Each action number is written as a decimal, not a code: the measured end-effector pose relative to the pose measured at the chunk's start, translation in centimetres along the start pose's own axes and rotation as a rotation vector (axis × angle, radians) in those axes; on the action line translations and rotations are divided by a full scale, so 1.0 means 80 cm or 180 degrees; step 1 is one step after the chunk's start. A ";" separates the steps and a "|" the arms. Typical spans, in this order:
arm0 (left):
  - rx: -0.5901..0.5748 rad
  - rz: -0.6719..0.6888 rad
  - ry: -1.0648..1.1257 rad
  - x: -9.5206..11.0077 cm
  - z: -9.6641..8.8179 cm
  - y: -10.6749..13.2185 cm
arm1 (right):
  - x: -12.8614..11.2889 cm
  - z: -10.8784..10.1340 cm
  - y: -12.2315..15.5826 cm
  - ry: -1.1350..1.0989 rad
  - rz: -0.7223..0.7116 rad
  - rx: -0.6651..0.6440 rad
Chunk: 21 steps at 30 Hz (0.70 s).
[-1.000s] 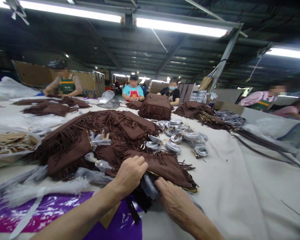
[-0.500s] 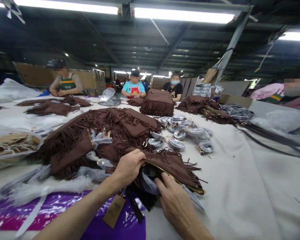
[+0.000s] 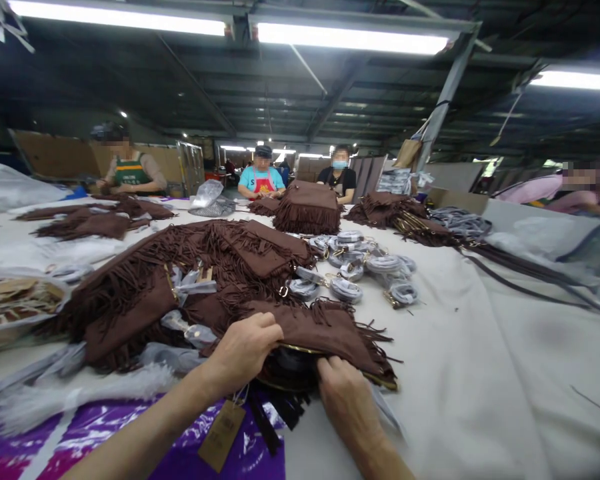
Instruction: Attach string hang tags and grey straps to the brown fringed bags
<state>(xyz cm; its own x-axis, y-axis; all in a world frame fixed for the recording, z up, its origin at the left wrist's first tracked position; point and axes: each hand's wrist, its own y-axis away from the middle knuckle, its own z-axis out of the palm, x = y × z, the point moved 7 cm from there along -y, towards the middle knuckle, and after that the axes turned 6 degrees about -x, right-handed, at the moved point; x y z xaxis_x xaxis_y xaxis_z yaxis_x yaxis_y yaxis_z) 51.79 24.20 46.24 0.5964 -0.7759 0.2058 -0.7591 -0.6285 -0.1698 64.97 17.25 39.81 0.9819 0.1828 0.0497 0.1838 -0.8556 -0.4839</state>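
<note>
A brown fringed bag (image 3: pixel 325 330) lies in front of me with its gold zipper mouth partly open and dark inside. At the mouth's left end, my left hand (image 3: pixel 253 343) is closed on the bag's edge. My right hand (image 3: pixel 347 390) has its fingers curled on the zippered edge to the right, their tips partly hidden by the bag. From the bag hangs a tan cardboard tag (image 3: pixel 222 435) on a string, beside dark fringe strips. Under the right side a bit of clear plastic wrap (image 3: pixel 384 407) shows.
More brown fringed bags (image 3: pixel 200 253) are heaped behind and left. Plastic-wrapped coiled straps (image 3: pixel 347 289) lie beyond the bag. A purple plastic sheet (image 3: pixel 155 440) and bundled white ties (image 3: pixel 95 393) are at front left. Co-workers sit across the white-covered table (image 3: pixel 480 373); long dark straps (image 3: pixel 525 283) lie right.
My right hand has drawn back from inside the bag to its zippered edge, and the mouth has narrowed. My left hand keeps its hold. The view has shifted slightly.
</note>
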 end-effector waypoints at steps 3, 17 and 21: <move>-0.0520 0.0244 -0.0491 0.003 0.018 0.009 | 0.018 -0.031 0.008 -0.0526 -0.0573 0.0263; -0.0050 0.0678 -0.0401 0.174 0.121 -0.027 | 0.136 0.017 0.048 -0.0529 -0.0502 -0.0493; -0.0050 0.0617 -0.0369 0.172 0.151 -0.055 | 0.148 0.021 0.045 -0.0780 -0.0690 -0.0359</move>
<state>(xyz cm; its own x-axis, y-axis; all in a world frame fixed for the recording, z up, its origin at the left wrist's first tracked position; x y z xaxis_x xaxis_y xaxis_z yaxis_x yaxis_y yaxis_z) 66.49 15.67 38.15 0.4644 -0.8837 0.0584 -0.8658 -0.4668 -0.1802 77.15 17.13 37.20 0.8817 0.4655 -0.0772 0.4043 -0.8297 -0.3849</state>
